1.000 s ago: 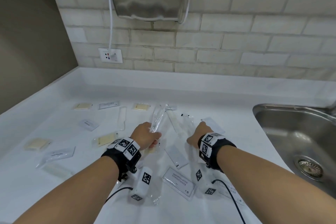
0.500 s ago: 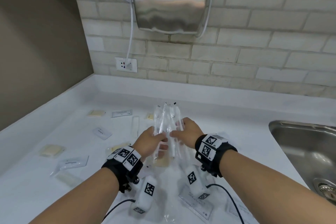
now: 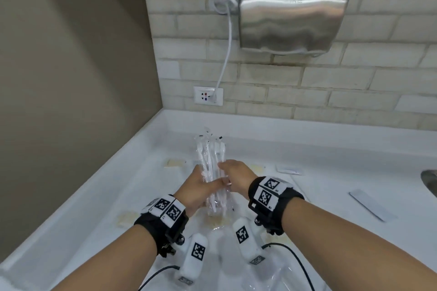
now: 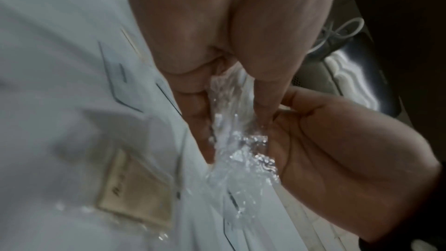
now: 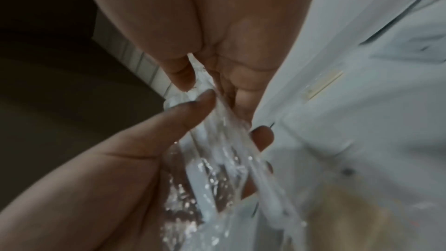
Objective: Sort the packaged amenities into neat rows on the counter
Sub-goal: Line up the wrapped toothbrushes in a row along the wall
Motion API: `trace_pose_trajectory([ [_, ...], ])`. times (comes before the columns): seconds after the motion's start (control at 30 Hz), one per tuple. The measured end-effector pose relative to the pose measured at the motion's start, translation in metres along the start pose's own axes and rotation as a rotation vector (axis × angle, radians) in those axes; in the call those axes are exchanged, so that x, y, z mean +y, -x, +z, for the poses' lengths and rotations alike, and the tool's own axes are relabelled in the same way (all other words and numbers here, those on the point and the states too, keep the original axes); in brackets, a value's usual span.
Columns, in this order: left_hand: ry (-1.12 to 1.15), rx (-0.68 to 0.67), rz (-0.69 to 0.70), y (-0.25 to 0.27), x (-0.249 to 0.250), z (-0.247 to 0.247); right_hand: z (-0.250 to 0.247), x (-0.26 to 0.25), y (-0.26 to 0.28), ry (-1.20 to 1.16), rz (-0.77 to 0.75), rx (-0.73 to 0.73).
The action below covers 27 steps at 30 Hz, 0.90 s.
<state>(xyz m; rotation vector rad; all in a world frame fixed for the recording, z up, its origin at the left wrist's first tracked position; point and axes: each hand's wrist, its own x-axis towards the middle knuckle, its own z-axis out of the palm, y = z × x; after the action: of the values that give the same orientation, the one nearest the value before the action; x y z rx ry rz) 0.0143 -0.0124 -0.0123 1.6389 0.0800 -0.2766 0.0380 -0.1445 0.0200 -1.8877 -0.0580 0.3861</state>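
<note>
Both hands hold one bundle of clear-wrapped white toothbrush packets (image 3: 211,163) upright above the white counter (image 3: 331,196). My left hand (image 3: 201,186) grips the bundle from the left and my right hand (image 3: 233,176) pinches it from the right. In the left wrist view the crinkled plastic (image 4: 236,140) sits between my fingers and the other palm. The right wrist view shows the same wrapped bundle (image 5: 217,159) squeezed between both hands. Beige soap packets (image 3: 173,163) and flat white sachets (image 3: 289,170) lie scattered on the counter.
A steel hand dryer (image 3: 293,14) hangs on the brick wall, its cord running to a socket (image 3: 208,95). A sink edge (image 3: 429,176) shows at the far right. A long flat sachet (image 3: 372,205) lies right of my right arm. A beige wall closes the left side.
My right hand has come across and joined the left on the toothbrush packets. The bundle is now gathered and held upright, and the head view has turned left.
</note>
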Motion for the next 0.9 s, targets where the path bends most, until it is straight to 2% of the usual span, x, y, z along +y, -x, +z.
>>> trace_pose_trajectory([
  [0.1, -0.033, 0.023, 0.028, -0.004, -0.008, -0.033, 0.030, -0.012, -0.012, 0.120, 0.003, -0.076],
  [0.2, -0.045, 0.059, 0.060, -0.006, -0.011, -0.061, 0.054, -0.027, -0.024, 0.133, 0.044, -0.092],
  [0.4, -0.119, 0.137, 0.064, -0.013, -0.007, -0.118, 0.064, -0.027, -0.069, 0.158, 0.152, 0.037],
  [0.53, -0.170, 0.259, 0.053, -0.028, -0.004, -0.145, 0.064, -0.019, -0.111, 0.657, 0.156, 0.055],
  [0.6, -0.200, 0.304, 0.057, -0.037, -0.003, -0.154, 0.072, -0.016, -0.130, 0.818, 0.135, 0.007],
  [0.73, -0.178, 0.363, 0.060, -0.046, 0.000, -0.160, 0.095, -0.016, -0.154, 1.044, 0.057, -0.186],
  [0.9, -0.177, 0.403, 0.065, -0.050, 0.001, -0.166, 0.113, -0.010, -0.156, 1.227, 0.003, -0.327],
])
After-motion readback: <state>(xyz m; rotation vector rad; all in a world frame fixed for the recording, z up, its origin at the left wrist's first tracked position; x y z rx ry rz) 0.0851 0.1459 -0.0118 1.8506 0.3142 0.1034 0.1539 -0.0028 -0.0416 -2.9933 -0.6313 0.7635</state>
